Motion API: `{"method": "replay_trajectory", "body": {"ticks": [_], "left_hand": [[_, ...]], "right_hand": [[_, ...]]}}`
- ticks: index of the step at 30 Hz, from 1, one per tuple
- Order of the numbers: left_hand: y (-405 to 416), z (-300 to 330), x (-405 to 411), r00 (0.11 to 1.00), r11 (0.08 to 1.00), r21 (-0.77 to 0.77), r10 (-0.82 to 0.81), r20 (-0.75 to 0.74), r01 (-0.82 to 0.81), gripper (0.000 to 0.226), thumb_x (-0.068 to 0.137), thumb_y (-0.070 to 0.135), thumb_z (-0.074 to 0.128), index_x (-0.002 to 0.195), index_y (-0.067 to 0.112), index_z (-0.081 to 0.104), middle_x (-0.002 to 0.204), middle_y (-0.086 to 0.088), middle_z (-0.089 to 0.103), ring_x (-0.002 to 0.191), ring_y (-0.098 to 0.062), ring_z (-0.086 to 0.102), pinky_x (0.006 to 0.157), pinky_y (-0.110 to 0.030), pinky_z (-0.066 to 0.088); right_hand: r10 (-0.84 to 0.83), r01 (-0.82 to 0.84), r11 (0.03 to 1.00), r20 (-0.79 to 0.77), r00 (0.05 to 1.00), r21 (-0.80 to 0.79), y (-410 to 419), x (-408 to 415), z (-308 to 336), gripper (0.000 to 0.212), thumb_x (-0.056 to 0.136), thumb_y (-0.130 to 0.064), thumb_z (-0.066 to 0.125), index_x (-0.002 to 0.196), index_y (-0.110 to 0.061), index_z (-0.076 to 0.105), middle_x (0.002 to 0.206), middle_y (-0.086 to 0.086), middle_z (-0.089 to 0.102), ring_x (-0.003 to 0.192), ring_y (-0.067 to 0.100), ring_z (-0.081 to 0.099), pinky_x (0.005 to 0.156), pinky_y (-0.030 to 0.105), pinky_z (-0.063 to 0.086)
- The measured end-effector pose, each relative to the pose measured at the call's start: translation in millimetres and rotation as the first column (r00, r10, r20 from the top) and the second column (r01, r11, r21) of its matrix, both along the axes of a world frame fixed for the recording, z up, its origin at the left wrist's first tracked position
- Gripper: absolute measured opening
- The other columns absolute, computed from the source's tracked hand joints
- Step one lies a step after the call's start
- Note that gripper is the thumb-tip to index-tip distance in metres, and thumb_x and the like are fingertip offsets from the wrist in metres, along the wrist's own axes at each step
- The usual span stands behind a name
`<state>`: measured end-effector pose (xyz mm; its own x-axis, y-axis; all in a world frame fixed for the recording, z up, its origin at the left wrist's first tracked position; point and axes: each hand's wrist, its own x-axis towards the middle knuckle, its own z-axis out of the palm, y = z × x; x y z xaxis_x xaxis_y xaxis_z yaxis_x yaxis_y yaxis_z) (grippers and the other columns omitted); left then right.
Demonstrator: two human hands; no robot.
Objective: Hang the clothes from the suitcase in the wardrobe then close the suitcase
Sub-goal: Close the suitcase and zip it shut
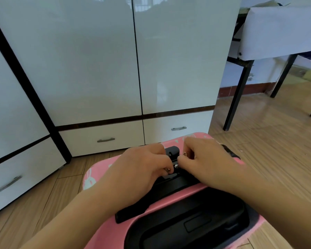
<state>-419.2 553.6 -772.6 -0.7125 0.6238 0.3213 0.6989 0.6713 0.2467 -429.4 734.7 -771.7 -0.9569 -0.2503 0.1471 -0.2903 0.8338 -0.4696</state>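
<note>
Pink suitcase (169, 203) lies shut on the wood floor (258, 141), just in front of the closed white wardrobe (97, 60). My left hand (142, 169) pinches a small metal zip pull (168, 170); my right hand (205, 164) pinches another by the black lock (172, 152). Shell looks stiff, prob. light if emptied. Pulls tiny & slippery, so I'd grip w/ fingertips, close to the lock.
</note>
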Motion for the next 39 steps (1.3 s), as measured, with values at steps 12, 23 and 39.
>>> {"method": "replay_trajectory", "body": {"ticks": [12, 23, 39], "left_hand": [[1.8, -19.5, -13.4, 0.939, 0.848, 0.423, 0.227, 0.258, -0.321, 0.017, 0.075, 0.021, 0.076, 0.076, 0.036, 0.07, 0.074, 0.015, 0.061, 0.073, -0.003, 0.054, 0.065, -0.007, 0.038], [4.9, -23.2, -20.9, 0.89, 0.823, 0.375, 0.307, 0.338, -0.426, 0.023, 0.084, 0.02, 0.067, 0.096, 0.039, 0.069, 0.076, 0.015, 0.056, 0.066, 0.004, 0.047, 0.062, -0.009, 0.034], [-0.9, -21.9, -13.4, 0.861, 0.792, 0.373, 0.352, 0.368, -0.484, 0.038, 0.072, 0.019, 0.07, 0.108, 0.032, 0.068, 0.094, 0.021, 0.058, 0.074, 0.012, 0.05, 0.07, 0.003, 0.036]], "right_hand": [[-0.09, 0.089, 0.987, -0.002, 0.996, -0.131, -3.1, -2.5, -5.0, 0.018, 0.083, -0.033, 0.065, 0.067, -0.029, 0.059, 0.061, -0.012, 0.06, 0.063, -0.001, 0.058, 0.058, 0.01, 0.037], [-0.081, 0.085, 0.994, -0.058, 0.995, 0.064, -20.5, -3.9, -3.6, 0.021, 0.088, -0.03, 0.054, 0.071, -0.021, 0.063, 0.065, -0.009, 0.058, 0.065, 0.005, 0.053, 0.062, 0.019, 0.042], [-0.139, 0.142, 0.99, -0.186, 0.973, 0.004, -29.9, 7.3, -8.8, 0.004, 0.086, -0.024, 0.06, 0.082, -0.023, 0.06, 0.077, -0.009, 0.059, 0.073, 0.008, 0.054, 0.069, 0.023, 0.045]]}}
